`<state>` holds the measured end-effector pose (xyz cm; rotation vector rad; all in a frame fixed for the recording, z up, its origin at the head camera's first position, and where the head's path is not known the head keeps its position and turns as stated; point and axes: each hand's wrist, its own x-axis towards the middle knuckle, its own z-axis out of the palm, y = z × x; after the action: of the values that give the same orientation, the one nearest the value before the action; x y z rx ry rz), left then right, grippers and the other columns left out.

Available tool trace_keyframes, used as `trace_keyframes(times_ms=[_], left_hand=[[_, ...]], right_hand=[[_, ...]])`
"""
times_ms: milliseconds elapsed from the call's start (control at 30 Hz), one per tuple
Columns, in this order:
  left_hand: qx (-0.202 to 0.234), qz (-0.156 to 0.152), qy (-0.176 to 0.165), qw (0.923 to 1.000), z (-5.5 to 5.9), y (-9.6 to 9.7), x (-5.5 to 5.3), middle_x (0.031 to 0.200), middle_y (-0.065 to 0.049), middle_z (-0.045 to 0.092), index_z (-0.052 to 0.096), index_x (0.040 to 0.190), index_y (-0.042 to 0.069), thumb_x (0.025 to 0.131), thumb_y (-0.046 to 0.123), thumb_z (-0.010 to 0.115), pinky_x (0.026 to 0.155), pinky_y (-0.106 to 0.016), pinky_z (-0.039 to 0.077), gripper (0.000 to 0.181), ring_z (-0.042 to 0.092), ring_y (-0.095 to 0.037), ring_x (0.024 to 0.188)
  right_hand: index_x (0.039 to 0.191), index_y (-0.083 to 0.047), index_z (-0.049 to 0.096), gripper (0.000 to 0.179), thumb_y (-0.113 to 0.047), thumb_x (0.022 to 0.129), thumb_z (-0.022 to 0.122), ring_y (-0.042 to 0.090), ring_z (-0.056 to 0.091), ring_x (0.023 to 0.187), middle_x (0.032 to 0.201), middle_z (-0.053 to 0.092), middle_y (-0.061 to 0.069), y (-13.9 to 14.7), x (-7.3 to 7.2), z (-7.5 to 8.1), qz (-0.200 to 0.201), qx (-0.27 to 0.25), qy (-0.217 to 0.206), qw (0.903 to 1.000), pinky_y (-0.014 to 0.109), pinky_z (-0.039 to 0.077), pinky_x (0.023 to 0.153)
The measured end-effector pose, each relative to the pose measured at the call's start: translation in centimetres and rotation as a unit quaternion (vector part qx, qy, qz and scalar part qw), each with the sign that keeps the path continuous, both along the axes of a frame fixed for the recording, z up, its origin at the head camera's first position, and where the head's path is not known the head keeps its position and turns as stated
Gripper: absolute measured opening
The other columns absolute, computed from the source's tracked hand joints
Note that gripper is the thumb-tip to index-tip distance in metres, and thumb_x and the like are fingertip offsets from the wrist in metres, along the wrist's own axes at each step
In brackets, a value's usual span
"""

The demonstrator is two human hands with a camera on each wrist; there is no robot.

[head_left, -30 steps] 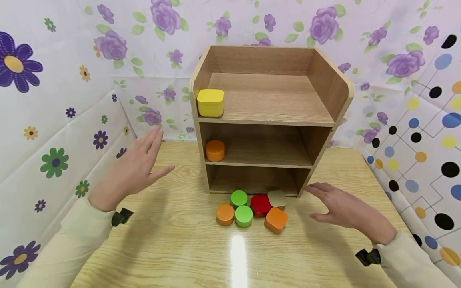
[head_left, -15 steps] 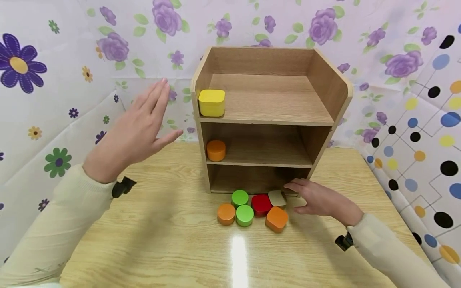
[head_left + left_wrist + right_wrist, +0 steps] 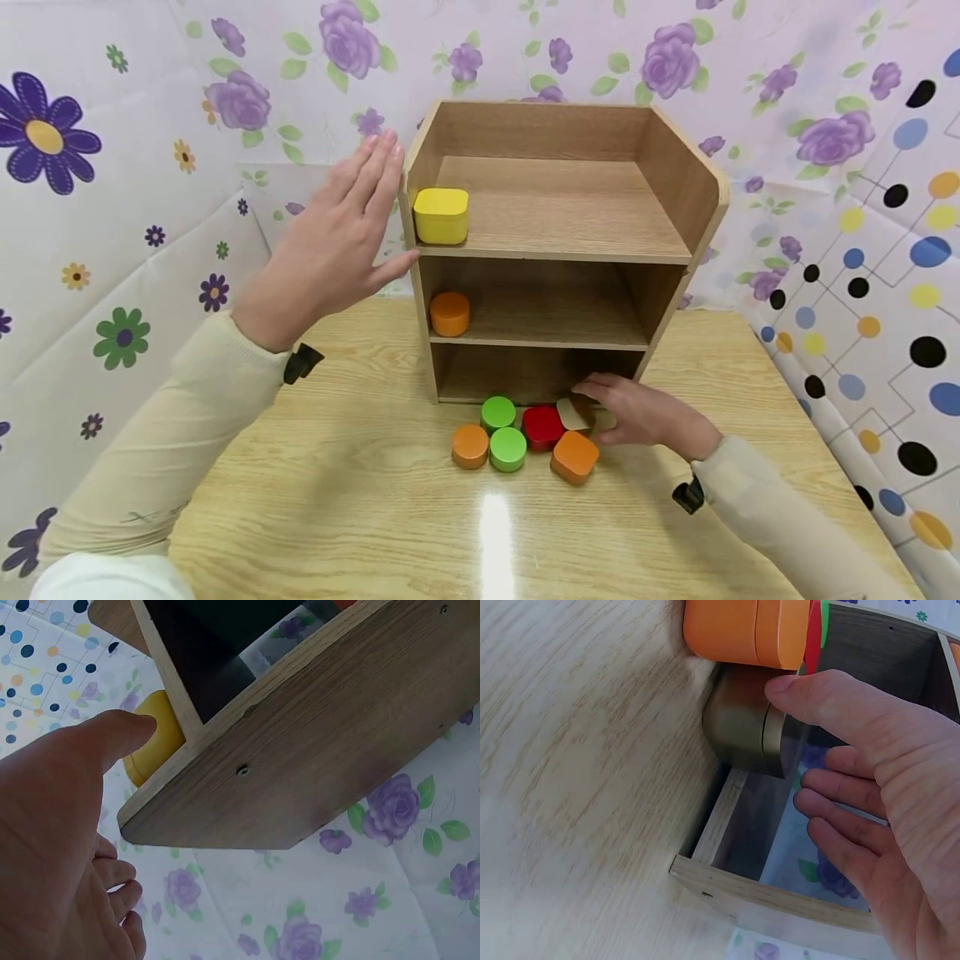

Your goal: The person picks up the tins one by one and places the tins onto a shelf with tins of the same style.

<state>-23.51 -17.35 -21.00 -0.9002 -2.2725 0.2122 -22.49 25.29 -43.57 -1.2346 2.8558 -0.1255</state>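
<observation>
My left hand (image 3: 322, 242) is raised beside the upper left side of a wooden shelf unit (image 3: 562, 250), fingers straight. Close to its thumb, a yellow rounded-square tin (image 3: 441, 217) stands on the top shelf; the left wrist view shows this yellow tin (image 3: 166, 746) partly behind the thumb. My right hand (image 3: 645, 414) reaches down to a gold tin (image 3: 570, 416) at the unit's foot. In the right wrist view, the thumb lies at the lid edge of the gold tin (image 3: 739, 724), while the loosely bent fingers stay apart from it.
By the gold tin stand a red tin (image 3: 542, 428), an orange square tin (image 3: 574, 457), two green round tins (image 3: 507, 449) and an orange round tin (image 3: 470, 446). Another orange round tin (image 3: 450, 314) sits on the middle shelf. Patterned cloth walls enclose the wooden table (image 3: 360, 517).
My left hand has risen and moved right to the shelf unit's upper left side. My right hand has moved left to the gold tin. The tins have stayed in place.
</observation>
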Motion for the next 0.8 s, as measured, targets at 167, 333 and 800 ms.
trace_keyframes(times_ms=[167, 333, 800], left_hand=[[-0.009, 0.009, 0.004, 0.9999, -0.3, 0.9, -0.6, 0.174, -0.030, 0.016, 0.010, 0.164, -0.012, 0.098, 0.049, 0.069, 0.138, -0.047, 0.014, 0.107, 0.017, -0.042, 0.164], [0.006, 0.008, -0.011, 0.9999, -0.8, 1.4, -1.0, 0.175, -0.028, 0.014, 0.011, 0.165, -0.010, 0.096, 0.045, 0.074, 0.138, -0.046, 0.014, 0.109, 0.017, -0.041, 0.164], [0.030, -0.005, 0.007, 0.9995, -1.3, 1.7, -1.5, 0.174, -0.028, 0.019, 0.015, 0.164, -0.010, 0.092, 0.037, 0.081, 0.137, -0.045, 0.016, 0.108, 0.022, -0.042, 0.162]], right_hand=[[0.140, 0.002, 0.061, 0.069, -0.027, 0.084, 0.089, 0.037, 0.066, 0.123, 0.137, 0.067, 0.021, -0.5, -0.3, -0.4, 0.004, -0.005, -0.006, 1.0000, 0.048, 0.061, 0.101], [0.140, 0.002, 0.061, 0.068, -0.025, 0.084, 0.089, 0.036, 0.066, 0.122, 0.137, 0.066, 0.020, -0.9, -0.6, -0.9, 0.004, -0.004, -0.012, 0.9999, 0.047, 0.061, 0.102], [0.133, 0.001, 0.065, 0.059, -0.021, 0.084, 0.088, 0.029, 0.068, 0.109, 0.126, 0.069, 0.015, -1.3, -1.1, -1.3, 0.007, -0.010, -0.022, 0.9997, 0.043, 0.063, 0.096]])
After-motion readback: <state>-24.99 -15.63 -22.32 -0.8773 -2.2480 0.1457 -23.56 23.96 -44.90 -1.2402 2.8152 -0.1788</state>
